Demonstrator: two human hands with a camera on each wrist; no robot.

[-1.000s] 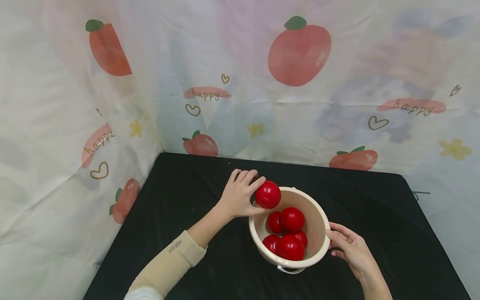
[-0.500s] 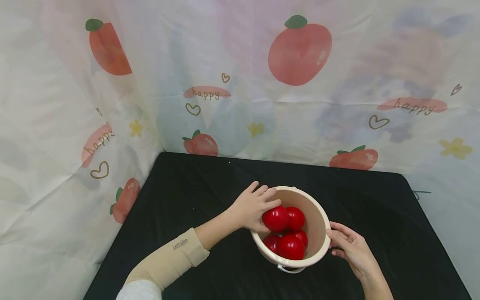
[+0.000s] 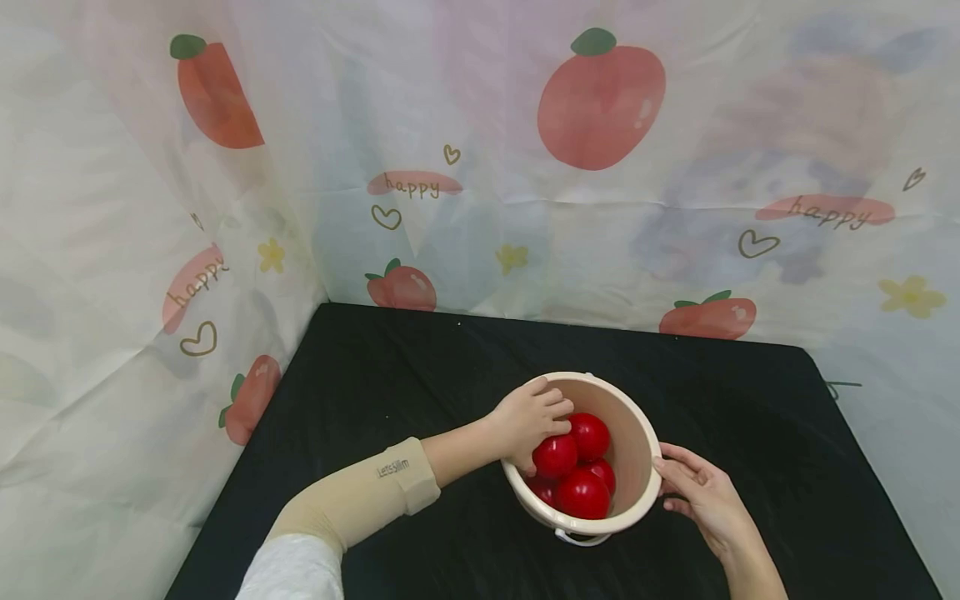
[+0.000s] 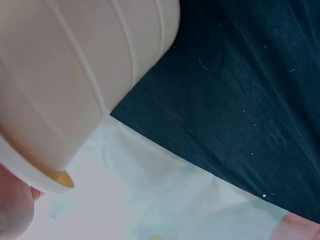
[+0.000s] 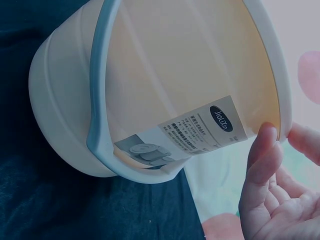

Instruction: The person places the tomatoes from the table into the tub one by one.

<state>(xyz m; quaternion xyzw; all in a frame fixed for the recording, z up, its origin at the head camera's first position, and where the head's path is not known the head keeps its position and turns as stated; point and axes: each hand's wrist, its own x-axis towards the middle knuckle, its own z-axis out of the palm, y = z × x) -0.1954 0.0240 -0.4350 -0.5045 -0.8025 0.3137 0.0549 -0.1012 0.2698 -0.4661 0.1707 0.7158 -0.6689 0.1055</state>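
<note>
A cream bucket [image 3: 643,417] with several glossy red balls [image 3: 582,493] inside stands on the black cloth. My left hand [image 3: 528,421] reaches over its left rim, with thumb and curled fingers around a red ball [image 3: 555,456] that lies against the others. In the left wrist view, the bucket wall [image 4: 65,65] fills the upper left, and only a bit of the left hand [image 4: 14,207] shows below the rim. My right hand [image 3: 705,504] pinches the right rim between thumb and fingers. The right wrist view shows those fingertips [image 5: 266,134] at the bucket rim [image 5: 275,75].
Black cloth [image 3: 397,375] covers the table. A white curtain [image 3: 480,100] printed with fruit and hearts hangs behind it and along the left side. The bucket's pale handle [image 5: 98,95] hangs down on the near side, and a printed label [image 5: 200,125] is on the bucket.
My left hand has carried a red ball from above the left rim down and rightward into the bucket, onto the other balls. My right hand has stayed at the rim.
</note>
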